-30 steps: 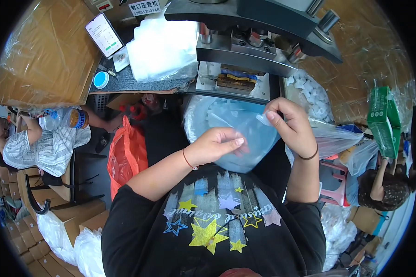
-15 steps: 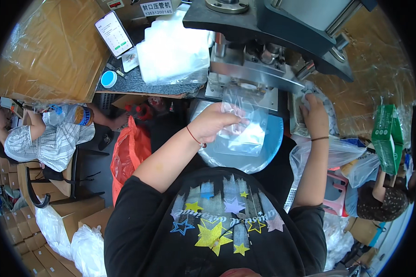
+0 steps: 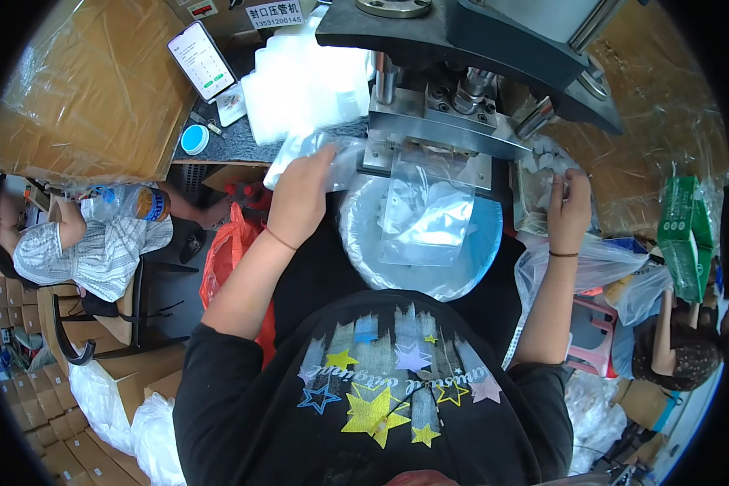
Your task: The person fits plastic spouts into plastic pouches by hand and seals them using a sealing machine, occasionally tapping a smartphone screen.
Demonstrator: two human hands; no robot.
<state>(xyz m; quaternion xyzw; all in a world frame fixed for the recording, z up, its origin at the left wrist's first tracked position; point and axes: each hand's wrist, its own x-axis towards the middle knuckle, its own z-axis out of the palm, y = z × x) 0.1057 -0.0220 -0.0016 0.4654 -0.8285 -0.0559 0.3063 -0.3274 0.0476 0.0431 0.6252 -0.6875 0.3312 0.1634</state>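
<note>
My left hand [image 3: 300, 194] is closed on a clear plastic bag [image 3: 347, 154] beside the stack of clear bags [image 3: 304, 93]. Another clear bag [image 3: 429, 215] hangs from the metal press [image 3: 441, 130], its top edge under the press's bar. Below it is a round basin [image 3: 488, 235] lined with plastic. My right hand [image 3: 569, 211] has its fingers curled at the near right side of a box [image 3: 529, 220] of small whitish pieces [image 3: 547, 158]. What its fingertips hold, if anything, is too small to make out.
On the dark bench lie a phone [image 3: 202, 61] and a blue-lidded round tub [image 3: 194, 139]. Large cartons [image 3: 81, 97] flank the press. A red plastic bag [image 3: 227, 255] hangs at left. Two other people sit nearby, one on each side, with a green box [image 3: 680, 235] at right.
My left hand has let go of the bag at the press, moved left and gripped another bag by the stack. My right hand has drawn back toward me from the box, its fingers curling.
</note>
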